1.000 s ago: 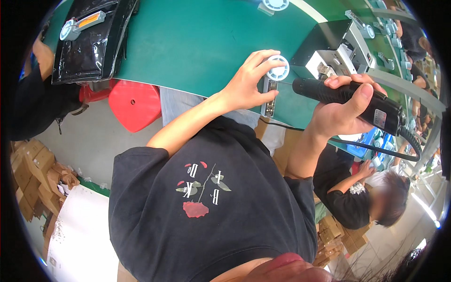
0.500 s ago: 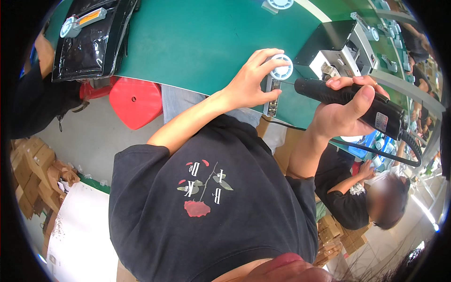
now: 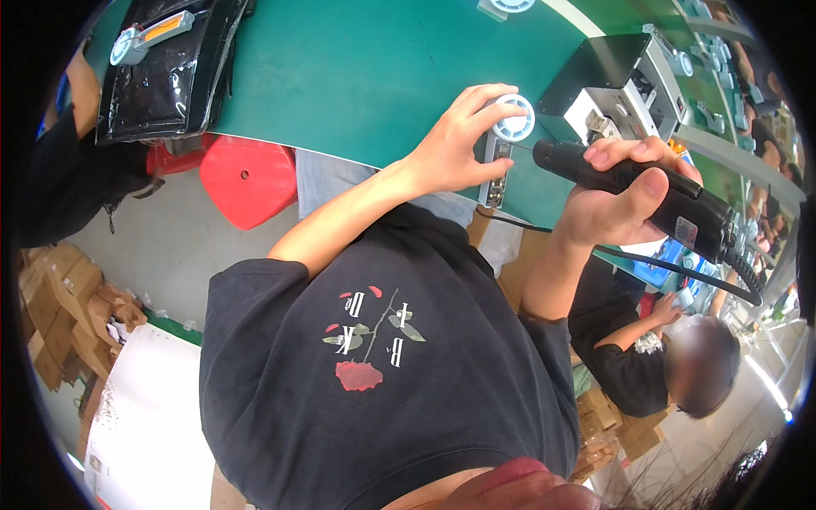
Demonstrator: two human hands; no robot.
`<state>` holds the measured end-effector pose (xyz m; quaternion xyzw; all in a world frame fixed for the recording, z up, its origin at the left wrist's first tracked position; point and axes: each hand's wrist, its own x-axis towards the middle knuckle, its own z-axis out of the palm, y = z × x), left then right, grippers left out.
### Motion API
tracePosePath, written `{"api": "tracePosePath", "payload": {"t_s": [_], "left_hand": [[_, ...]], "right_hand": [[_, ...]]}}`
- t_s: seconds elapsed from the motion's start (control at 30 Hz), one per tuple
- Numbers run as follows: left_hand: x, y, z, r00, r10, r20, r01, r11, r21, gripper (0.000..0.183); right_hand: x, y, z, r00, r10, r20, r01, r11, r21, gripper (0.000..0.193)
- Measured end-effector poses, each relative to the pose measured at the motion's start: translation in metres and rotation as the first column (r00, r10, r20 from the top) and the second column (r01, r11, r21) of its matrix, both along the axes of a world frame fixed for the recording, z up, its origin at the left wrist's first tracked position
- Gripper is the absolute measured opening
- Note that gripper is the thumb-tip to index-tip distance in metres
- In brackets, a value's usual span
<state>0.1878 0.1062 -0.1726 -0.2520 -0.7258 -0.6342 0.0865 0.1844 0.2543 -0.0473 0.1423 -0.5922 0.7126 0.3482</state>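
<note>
My left hand (image 3: 463,140) grips a small device at the table's near edge, its fingers on the round head and the thumb beside the body. This device has a pale blue and white wheel-like head (image 3: 513,119) and a narrow open body (image 3: 494,185) with small parts showing inside. In my right hand (image 3: 625,191) is a thick black corded power tool (image 3: 693,217), apparently an electric screwdriver, held nearly level. Its narrower end points left, a short way right of the device and apart from it. Whether a bit sticks out of that end cannot be made out.
A black and silver boxy machine (image 3: 608,85) stands on the green table (image 3: 357,76), beyond my right hand. The tool's black cable (image 3: 680,270) loops below it. At left lie a shiny black bag (image 3: 157,93) with another device (image 3: 153,38), and a red stool (image 3: 246,183). Co-workers sit on both sides.
The view has shifted slightly. My right thumb has come down a little along the tool, which tilts slightly differently. My left hand keeps its grip on the device.
</note>
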Motion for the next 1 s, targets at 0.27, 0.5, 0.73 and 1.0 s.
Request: {"api": "tracePosePath", "payload": {"t_s": [0.27,0.5,0.73,1.0], "left_hand": [[0.001,0.0,0.002,0.993,0.12,-0.001,-0.12,0.993,0.018,0.075],[0.002,0.002,0.0,0.963,0.268,0.01,-0.266,0.961,-0.077,0.078],[0.001,-0.002,0.0,0.979,0.202,-0.014,-0.202,0.975,-0.095,0.078],[0.002,-0.002,-0.002,0.977,0.213,0.002,-0.212,0.972,-0.103,0.075]], "right_hand": [[-0.019,0.058,0.058,0.932,-0.363,-0.025,0.362,0.921,0.145,0.032],[-0.043,0.066,0.057,0.915,-0.4,-0.062,0.405,0.902,0.15,0.026],[-0.001,0.045,0.04,0.937,-0.337,0.092,0.326,0.938,0.12,0.025],[0.068,0.02,0.021,0.947,-0.313,0.064,0.309,0.949,0.067,0.039]]}}
